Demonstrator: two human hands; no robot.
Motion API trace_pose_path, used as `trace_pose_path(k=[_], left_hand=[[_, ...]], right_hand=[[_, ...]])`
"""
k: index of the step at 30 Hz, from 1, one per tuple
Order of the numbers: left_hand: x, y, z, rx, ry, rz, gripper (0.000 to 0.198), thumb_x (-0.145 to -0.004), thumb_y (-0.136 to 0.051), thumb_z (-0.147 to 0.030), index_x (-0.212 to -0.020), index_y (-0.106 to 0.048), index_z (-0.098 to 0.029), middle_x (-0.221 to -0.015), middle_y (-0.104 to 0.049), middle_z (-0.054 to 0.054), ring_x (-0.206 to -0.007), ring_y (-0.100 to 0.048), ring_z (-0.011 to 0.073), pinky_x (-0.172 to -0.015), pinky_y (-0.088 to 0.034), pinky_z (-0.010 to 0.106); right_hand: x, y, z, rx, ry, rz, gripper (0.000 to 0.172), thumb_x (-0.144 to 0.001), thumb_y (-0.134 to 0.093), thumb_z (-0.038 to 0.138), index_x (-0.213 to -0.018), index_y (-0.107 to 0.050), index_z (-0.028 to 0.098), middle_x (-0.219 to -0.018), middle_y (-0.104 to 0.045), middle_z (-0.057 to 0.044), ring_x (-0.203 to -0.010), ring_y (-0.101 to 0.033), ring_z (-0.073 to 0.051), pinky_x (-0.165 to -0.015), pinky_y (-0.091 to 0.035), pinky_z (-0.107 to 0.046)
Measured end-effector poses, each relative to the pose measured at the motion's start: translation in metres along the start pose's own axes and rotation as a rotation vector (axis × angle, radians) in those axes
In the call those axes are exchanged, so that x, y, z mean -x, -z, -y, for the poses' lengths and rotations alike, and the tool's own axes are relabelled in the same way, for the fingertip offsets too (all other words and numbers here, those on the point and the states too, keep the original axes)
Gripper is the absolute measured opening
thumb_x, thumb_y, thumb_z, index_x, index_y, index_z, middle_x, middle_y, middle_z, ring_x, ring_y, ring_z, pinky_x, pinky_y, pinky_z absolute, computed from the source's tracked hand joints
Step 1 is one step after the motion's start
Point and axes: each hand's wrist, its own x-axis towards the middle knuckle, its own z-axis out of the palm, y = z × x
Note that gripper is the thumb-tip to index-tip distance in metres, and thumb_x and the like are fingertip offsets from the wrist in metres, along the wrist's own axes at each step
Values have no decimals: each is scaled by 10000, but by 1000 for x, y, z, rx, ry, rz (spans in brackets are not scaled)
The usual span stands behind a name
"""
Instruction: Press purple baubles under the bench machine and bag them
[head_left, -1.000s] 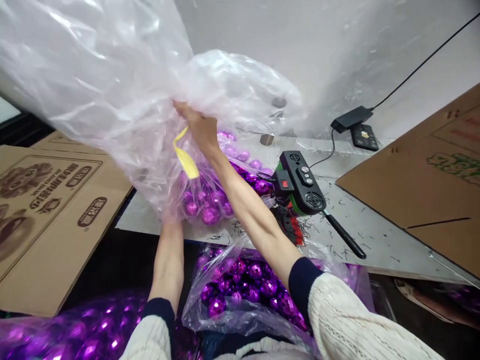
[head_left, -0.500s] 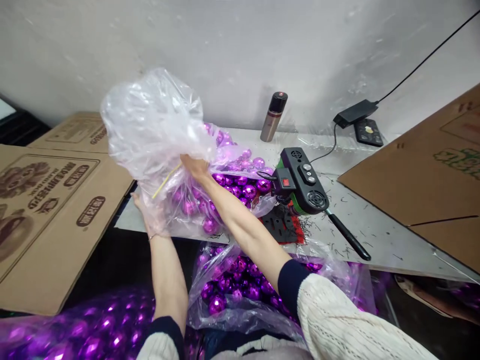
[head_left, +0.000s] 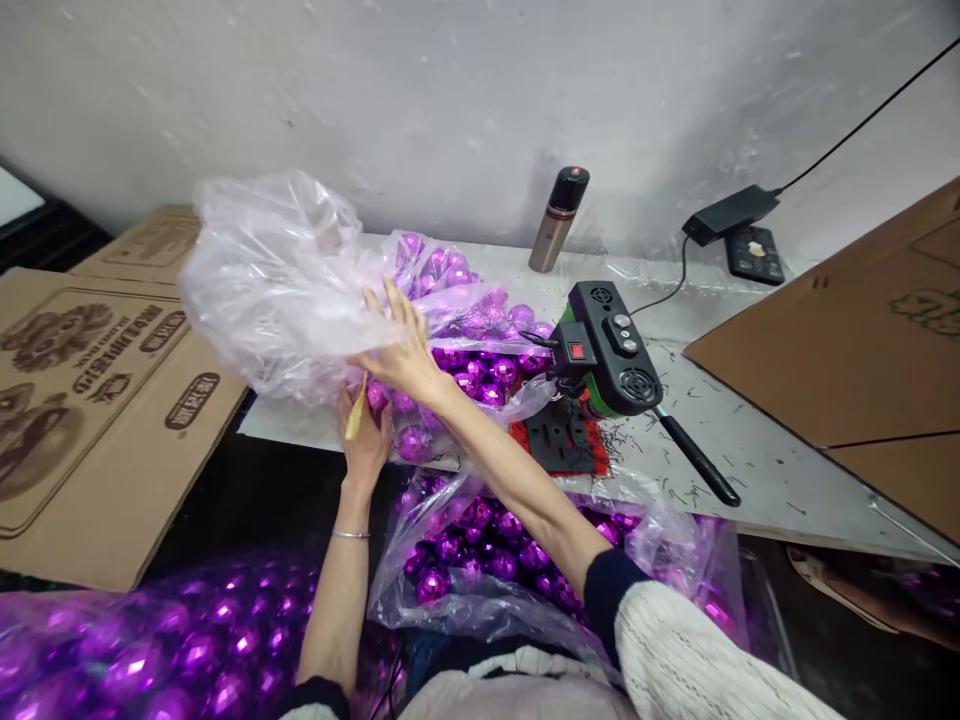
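A large clear plastic bag (head_left: 277,290) lies on the white bench, its puffed-up loose end at left and shiny purple faceted balls (head_left: 491,375) in its right part. My left hand (head_left: 365,435) is curled at the underside of the gathered plastic; its fingertips are partly hidden there. Across the bag from above reaches my right hand (head_left: 405,355), fingers spread on the plastic. A thin yellow strip (head_left: 357,412) hangs below my right thumb, in front of my left hand; whether a hand grips it I cannot tell.
Right of the bag stands a black device with a handle (head_left: 619,350) over a red-and-black base (head_left: 566,445). A spray can (head_left: 556,225) is by the wall. Cardboard boxes (head_left: 90,400) flank both sides. More bagged purple balls (head_left: 480,545) sit below the bench edge.
My left hand has moved right and inward, from the bag's outer edge to beneath its gathered part. My right fingers have spread out. The bag's loose end has sunk and shifted left.
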Motion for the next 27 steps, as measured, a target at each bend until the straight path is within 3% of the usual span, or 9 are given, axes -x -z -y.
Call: trace_pose_path(k=[2, 5, 7, 10, 13, 15, 19, 24, 27], left_hand=[[-6, -3, 14, 6, -46, 29, 815, -1032, -472, -599, -1610, -383, -31, -1724, -274, 328, -1656, -211, 434, -1315, -258, 650], [-14, 1, 27, 10, -69, 83, 833, -1025, -481, -610, -1618, -360, -38, -1729, -260, 331, -1652, -232, 424, -1316, -245, 657], [-15, 9, 26, -7, -54, 115, 804, -1024, -496, -584, -1621, -367, -61, -1725, -280, 322, -1642, -264, 422, -1305, -259, 670], [-5, 25, 7, -82, -23, 86, 722, -1031, -508, -496, -1604, -416, -67, -1705, -323, 325, -1626, -285, 457, -1282, -235, 736], [16, 34, -29, -110, -77, -134, 616, -1053, -447, -333, -1611, -428, -72, -1686, -384, 300, -1629, -302, 415, -1314, -179, 707], [29, 30, -55, -71, -251, -182, 568, -1053, -408, -244, -1602, -467, -113, -1630, -499, 247, -1596, -396, 342, -1345, -184, 625], [44, 7, -84, -74, -557, 84, 451, -1059, -457, -243, -1468, -635, -176, -1495, -663, 182, -1428, -612, 283, -1328, -271, 546], [54, -6, -78, -151, -471, 164, 462, -1089, -443, -298, -1479, -622, -129, -1519, -637, 212, -1449, -596, 296, -1277, -343, 524], [55, -7, -73, -129, -407, 190, 473, -1086, -442, -319, -1493, -623, -159, -1570, -593, 197, -1499, -546, 310, -1291, -312, 548]], right_hand=[[47, 9, -5, 83, -49, -37, 831, -998, -677, 407, -1660, -270, 113, -1788, -208, -195, -1683, -176, -369, -1355, -246, -589], [130, 6, -19, 145, -134, -38, 714, -1038, -573, 398, -1640, -333, 96, -1733, -329, -246, -1636, -313, -374, -1307, -351, -587], [179, -5, -30, 142, -73, 5, 648, -1040, -551, 370, -1624, -386, 146, -1678, -436, -236, -1554, -449, -359, -1247, -441, -572], [225, -22, -48, 98, 53, 47, 601, -1039, -511, 286, -1623, -401, 193, -1645, -491, -207, -1542, -470, -328, -1228, -478, -555], [236, -33, -66, -21, 136, 88, 616, -1041, -468, 243, -1645, -352, 203, -1650, -488, -193, -1563, -454, -300, -1242, -486, -559], [234, -36, -75, -101, 179, 105, 605, -1046, -450, 245, -1641, -353, 193, -1644, -493, -198, -1561, -464, -284, -1248, -494, -553], [236, -35, -86, -164, 227, 56, 513, -1052, -414, 223, -1559, -479, 178, -1570, -575, -192, -1545, -495, -251, -1257, -504, -521], [249, -40, -87, -19, -108, -131, 507, -1042, -438, 247, -1539, -514, 178, -1650, -491, -200, -1632, -359, -317, -1310, -379, -655], [238, -50, -85, -1, -288, -99, 562, -1044, -411, 280, -1576, -457, 108, -1674, -442, -240, -1649, -315, -347, -1324, -335, -668]])
